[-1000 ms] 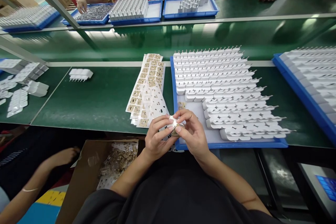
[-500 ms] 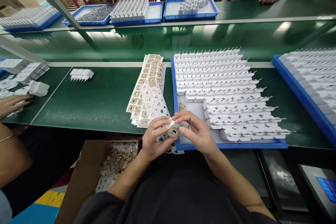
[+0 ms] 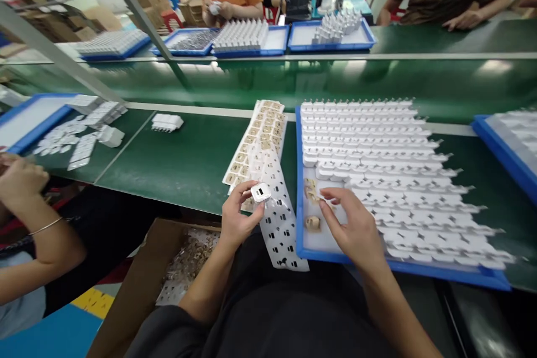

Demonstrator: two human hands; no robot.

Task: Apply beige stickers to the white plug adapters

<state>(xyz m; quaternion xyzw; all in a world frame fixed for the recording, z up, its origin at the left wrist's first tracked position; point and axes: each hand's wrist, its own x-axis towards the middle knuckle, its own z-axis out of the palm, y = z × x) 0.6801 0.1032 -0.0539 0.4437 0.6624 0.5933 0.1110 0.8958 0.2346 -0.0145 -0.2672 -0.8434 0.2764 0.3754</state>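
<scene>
My left hand (image 3: 239, 217) holds a small white adapter (image 3: 260, 192) by its sides, its face with dark port openings turned up. My right hand (image 3: 354, 226) is over the near left part of a blue tray (image 3: 300, 207), thumb and forefinger close together; whether anything lies between them is too small to tell. Brownish sticker pieces (image 3: 312, 224) lie in the tray beside the fingertips. Rows of white adapters (image 3: 364, 148) with metal pins fill much of the tray. Between my hands lies a sticker backing sheet (image 3: 280, 229), overlapping sheets of tan stickers (image 3: 255, 134).
A second blue tray (image 3: 503, 145) of adapters stands at the right. White parts (image 3: 100, 112) and a co-worker's arm (image 3: 54, 251) are at the left. A cardboard box (image 3: 157, 257) with scraps sits below the table edge. People sit across the line.
The view has shifted. My right hand has left the adapter and moved right over the tray. The tan cover on the adapter's face is gone, showing white, and another brownish piece shows in the tray.
</scene>
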